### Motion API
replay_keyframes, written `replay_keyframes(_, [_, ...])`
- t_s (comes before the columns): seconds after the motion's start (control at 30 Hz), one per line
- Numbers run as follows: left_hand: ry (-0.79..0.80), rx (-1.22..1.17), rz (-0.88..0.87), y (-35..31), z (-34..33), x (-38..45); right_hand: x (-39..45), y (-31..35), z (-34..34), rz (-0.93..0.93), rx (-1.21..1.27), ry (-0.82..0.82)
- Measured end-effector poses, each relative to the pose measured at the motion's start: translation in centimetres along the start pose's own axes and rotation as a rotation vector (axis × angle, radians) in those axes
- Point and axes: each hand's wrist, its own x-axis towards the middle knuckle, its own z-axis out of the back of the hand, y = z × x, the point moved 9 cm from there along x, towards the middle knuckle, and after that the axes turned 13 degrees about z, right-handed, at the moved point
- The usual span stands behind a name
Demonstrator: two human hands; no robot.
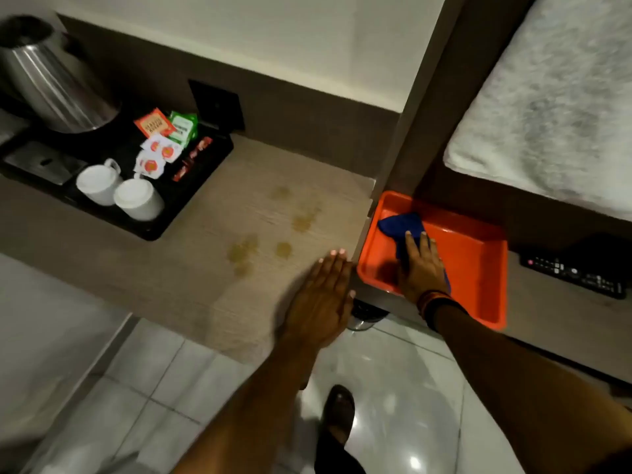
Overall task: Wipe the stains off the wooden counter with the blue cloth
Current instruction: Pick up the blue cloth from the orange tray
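Observation:
Several yellowish stains mark the pale wooden counter in the middle of the view. The blue cloth lies in an orange tray to the right of the counter. My right hand rests flat on top of the cloth, fingers extended over it. My left hand lies flat and empty on the counter's right front corner, fingers together, just right of the stains.
A black tray at the counter's left holds a steel kettle, two white cups and sachets. A remote control lies right of the orange tray. A white bed is at the upper right. Tiled floor below.

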Motion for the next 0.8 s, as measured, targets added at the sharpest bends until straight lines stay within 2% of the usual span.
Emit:
replay_keyframes(0.2, [-0.047, -0.064, 0.019, 0.2, 0.3, 0.1, 2.9, -1.9, -1.8, -0.123, 0.062, 0.058])
replay_keyframes(0.37, [-0.054, -0.09, 0.03, 0.6, 0.1, 0.1, 4.3, -2.2, 0.2, -0.135, -0.097, -0.085])
replay_keyframes(0.5, [0.012, -0.067, 0.013, 0.3, 0.0, 0.0, 4.4, -1.4, 3.6, -0.041, -0.045, -0.159])
replay_keyframes(0.67, [0.068, -0.075, -0.005, 0.2, 1.6, -0.2, 0.0, 3.9, 9.8, 0.074, 0.065, -0.364])
replay_keyframes(0.8, [-0.046, -0.157, 0.031, 3.4, 5.5, -2.9, -4.0, 11.5, 9.2, 0.164, 0.134, -0.363])
